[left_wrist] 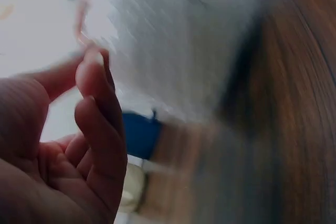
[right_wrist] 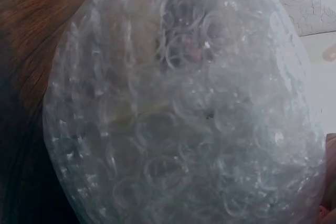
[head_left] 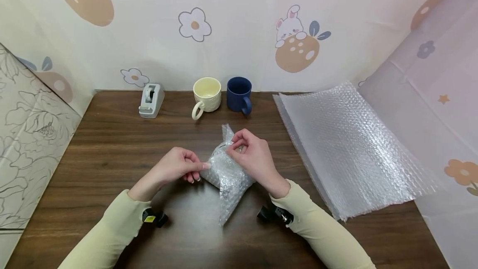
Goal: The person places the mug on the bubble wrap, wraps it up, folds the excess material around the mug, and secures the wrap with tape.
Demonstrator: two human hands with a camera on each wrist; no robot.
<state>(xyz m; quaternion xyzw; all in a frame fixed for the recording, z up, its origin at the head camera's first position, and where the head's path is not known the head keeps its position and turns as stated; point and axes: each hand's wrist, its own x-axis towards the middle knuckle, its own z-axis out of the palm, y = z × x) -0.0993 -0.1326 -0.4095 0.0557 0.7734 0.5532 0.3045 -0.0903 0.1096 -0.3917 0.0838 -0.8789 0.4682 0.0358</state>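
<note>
A bundle of bubble wrap (head_left: 228, 173) lies mid-table, with one pointed end toward the wall and another toward the person. Whatever is inside cannot be made out. At the bundle's left edge, the left hand (head_left: 181, 165) pinches the wrap between thumb and fingers; the left wrist view shows this hand (left_wrist: 79, 135) with its fingertips together beside the blurred wrap (left_wrist: 178, 40). Over the bundle's upper right, the right hand (head_left: 254, 155) has thumb and index finger brought together on the wrap. Bubble wrap (right_wrist: 184, 129) fills most of the right wrist view and hides nearly all of that hand.
Along the back of the dark wooden table (head_left: 112, 144) stand a grey tape dispenser (head_left: 151, 101), a cream mug (head_left: 207, 94) and a navy mug (head_left: 239, 94). Flat sheets of bubble wrap (head_left: 351, 148) cover the right side. Patterned cloth (head_left: 239, 20) hangs behind.
</note>
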